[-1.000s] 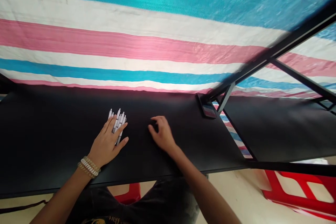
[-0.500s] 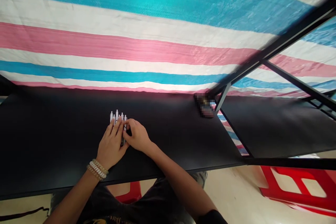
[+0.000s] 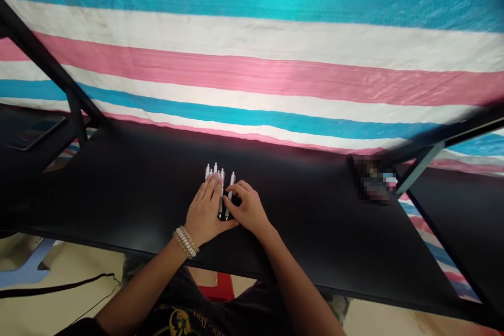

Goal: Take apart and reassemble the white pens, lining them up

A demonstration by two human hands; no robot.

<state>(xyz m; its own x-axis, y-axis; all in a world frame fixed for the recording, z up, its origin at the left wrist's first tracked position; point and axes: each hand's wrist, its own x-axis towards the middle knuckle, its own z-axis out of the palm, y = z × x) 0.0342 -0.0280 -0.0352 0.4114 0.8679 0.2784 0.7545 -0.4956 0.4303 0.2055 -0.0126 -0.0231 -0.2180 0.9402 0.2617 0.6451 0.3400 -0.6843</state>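
Note:
Several white pens [image 3: 215, 168] lie side by side on the black table [image 3: 134, 184], their click ends pointing away from me. My left hand [image 3: 202, 214] rests flat over most of them, fingers stretched out and thumb reaching toward the right. Their lower parts are largely hidden beneath it. One white pen [image 3: 232, 179] lies a little apart on the right of the group. My right hand [image 3: 249, 208] has its thumb and index finger curled around that pen's middle. Beaded bracelets [image 3: 186, 242] circle my left wrist.
A pixelated dark object [image 3: 374, 178] sits at the table's far right, by a grey brace [image 3: 421, 168]. Striped sheeting [image 3: 252, 73] hangs behind the table. A flat dark panel [image 3: 35, 134] lies at far left. A red stool [image 3: 218, 287] shows below the front edge.
The view has turned left, so everything appears further right. My right hand has drawn one pen rightward, opening a gap between it and the others. My left hand stays on the group.

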